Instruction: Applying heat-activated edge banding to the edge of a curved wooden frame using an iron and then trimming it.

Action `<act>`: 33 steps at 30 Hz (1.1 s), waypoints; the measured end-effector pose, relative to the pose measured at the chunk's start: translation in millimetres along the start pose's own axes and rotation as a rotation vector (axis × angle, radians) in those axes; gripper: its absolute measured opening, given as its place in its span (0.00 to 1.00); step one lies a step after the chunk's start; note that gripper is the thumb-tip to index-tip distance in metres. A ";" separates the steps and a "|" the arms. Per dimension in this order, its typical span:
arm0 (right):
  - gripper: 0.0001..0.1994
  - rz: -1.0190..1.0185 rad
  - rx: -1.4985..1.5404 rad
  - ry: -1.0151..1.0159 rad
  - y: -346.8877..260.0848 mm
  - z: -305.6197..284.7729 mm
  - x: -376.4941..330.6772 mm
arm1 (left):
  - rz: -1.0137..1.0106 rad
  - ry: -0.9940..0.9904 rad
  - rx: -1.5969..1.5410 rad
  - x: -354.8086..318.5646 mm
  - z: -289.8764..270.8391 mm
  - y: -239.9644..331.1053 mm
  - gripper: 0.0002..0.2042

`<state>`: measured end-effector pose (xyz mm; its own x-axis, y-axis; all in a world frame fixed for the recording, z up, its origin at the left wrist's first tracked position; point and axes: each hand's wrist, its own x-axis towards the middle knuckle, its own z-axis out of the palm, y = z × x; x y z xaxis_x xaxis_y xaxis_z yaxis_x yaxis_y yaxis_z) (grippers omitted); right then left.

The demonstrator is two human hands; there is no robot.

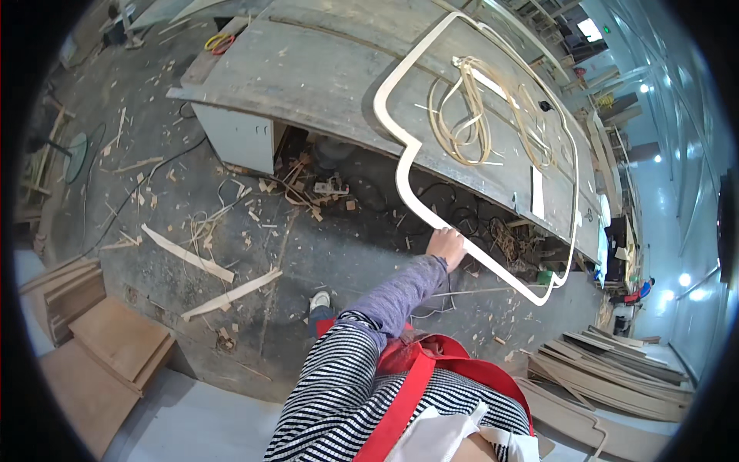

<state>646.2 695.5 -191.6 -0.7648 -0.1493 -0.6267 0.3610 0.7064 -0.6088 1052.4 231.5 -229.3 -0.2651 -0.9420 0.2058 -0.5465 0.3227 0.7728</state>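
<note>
A large pale wooden frame [419,209], closed in outline with rounded corners and a stepped bend, lies partly on the grey workbench [323,85] and juts over its near edge. My left hand [447,246] is closed round the frame's near rail, fingers over the top; the arm reaches out in a striped and purple sleeve. Inside the outline, on the bench, is a looped bundle of thin tan strips [479,115]. A white strip [537,192] and a small black object [545,105] lie there too. My right hand does not show.
Red and yellow handled tools [219,43] rest at the bench's far left. Wood offcuts [188,254] and a cable [142,183] litter the floor. Stacked brown boards [115,339] stand at left, curved boards [616,369] at right. A person [640,292] is far off at right.
</note>
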 end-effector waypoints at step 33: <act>0.07 0.173 0.282 0.013 -22.8 29.6 208.4 | -0.388 -0.538 0.374 15.1 96.4 78.5 0.26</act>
<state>494.4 627.8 -322.7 -0.6853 -0.0331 -0.7275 0.6184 0.5011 -0.6054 928.8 251.5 -223.4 -0.2976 -0.8503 -0.4341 -0.8869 0.0780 0.4554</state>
